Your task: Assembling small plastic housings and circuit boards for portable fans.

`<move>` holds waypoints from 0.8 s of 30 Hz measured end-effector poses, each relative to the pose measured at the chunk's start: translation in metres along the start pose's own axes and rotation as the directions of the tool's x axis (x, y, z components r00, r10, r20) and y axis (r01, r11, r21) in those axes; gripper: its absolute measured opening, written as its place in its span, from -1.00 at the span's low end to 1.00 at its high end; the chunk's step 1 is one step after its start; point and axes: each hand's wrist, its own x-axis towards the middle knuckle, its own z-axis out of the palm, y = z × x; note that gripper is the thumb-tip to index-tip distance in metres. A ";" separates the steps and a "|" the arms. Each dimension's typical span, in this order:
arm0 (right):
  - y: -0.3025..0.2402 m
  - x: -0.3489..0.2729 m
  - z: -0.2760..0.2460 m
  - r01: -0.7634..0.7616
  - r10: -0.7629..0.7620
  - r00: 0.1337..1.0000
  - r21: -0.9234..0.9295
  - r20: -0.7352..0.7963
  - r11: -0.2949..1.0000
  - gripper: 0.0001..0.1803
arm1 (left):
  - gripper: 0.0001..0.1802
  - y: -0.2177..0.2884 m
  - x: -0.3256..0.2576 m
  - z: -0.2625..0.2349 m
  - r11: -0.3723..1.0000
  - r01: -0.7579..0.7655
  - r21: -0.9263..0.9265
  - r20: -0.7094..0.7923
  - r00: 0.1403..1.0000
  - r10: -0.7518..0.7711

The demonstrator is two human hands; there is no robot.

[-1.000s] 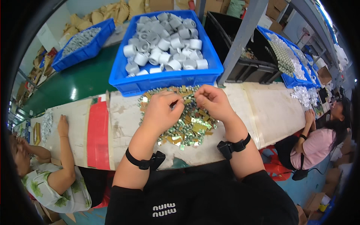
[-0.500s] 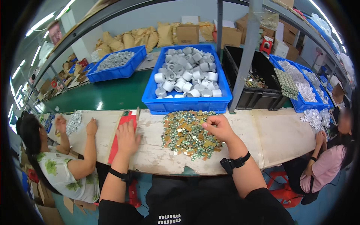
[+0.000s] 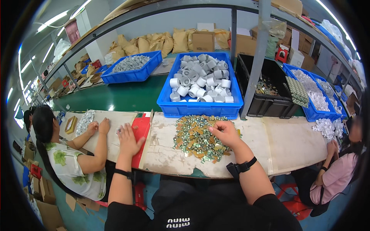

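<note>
From the head camera, the right hand (image 3: 225, 133) rests curled on the pile of small gold and green parts (image 3: 196, 138) at the table's (image 3: 293, 144) middle, near the blue bin (image 3: 200, 109). The left hand (image 3: 129, 140) lies open, fingers spread, on the red sheet (image 3: 142, 127) to the left.

The bare table (image 3: 165, 154) between the left hand (image 3: 129, 140) and the pile of small metal bits (image 3: 194, 138) is open — a hand could slide across there. Behind the pile, the big blue bin (image 3: 200, 109) blocks the way. A grey post (image 3: 254, 61) stands just right of it — a black bin (image 3: 269, 107) sits beyond.
</note>
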 end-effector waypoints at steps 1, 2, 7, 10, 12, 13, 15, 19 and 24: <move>-0.001 0.002 0.003 0.042 -0.042 0.999 -0.042 0.001 0.998 -0.62 | 0.07 -0.017 0.008 0.006 0.999 0.037 0.025 -0.120 0.992 -0.034; -0.008 0.001 0.004 0.012 -0.011 1.000 -0.060 0.018 0.998 -0.66 | -0.04 -0.022 0.017 0.011 0.997 0.071 0.040 -0.237 0.970 -0.060; -0.039 -0.017 -0.001 -0.010 0.003 1.000 0.448 0.016 0.894 -0.76 | -0.48 0.037 0.052 -0.030 0.714 -0.187 -0.675 -0.382 0.916 -0.121; -0.123 -0.056 -0.006 0.355 -0.421 0.901 0.728 -0.100 0.586 -0.55 | -0.68 0.089 0.066 -0.069 0.516 -0.366 -0.774 -0.396 0.917 0.057; -0.187 -0.089 -0.005 0.446 -0.606 0.780 0.818 -0.157 0.363 -0.53 | -0.71 0.124 0.095 -0.090 0.498 -0.406 -0.766 -0.403 0.907 0.119; -0.206 -0.100 -0.004 0.438 -0.703 0.690 0.872 -0.170 0.220 -0.58 | -0.75 0.141 0.112 -0.096 0.494 -0.441 -0.749 -0.415 0.894 0.169; -0.234 -0.102 -0.001 0.479 -0.848 0.529 0.836 -0.031 0.268 -0.67 | -0.78 0.158 0.139 -0.103 0.514 -0.287 -0.808 -0.271 0.956 0.109; -0.245 -0.100 0.012 0.670 -0.922 0.363 0.726 -0.135 0.157 -0.82 | -0.64 0.204 0.241 -0.081 0.765 -0.398 -0.507 -0.246 0.917 0.314; -0.295 -0.133 0.013 0.713 -0.584 0.701 0.444 -0.410 0.544 -0.88 | -0.42 0.253 0.296 -0.035 0.921 -0.299 -0.251 0.154 0.927 0.343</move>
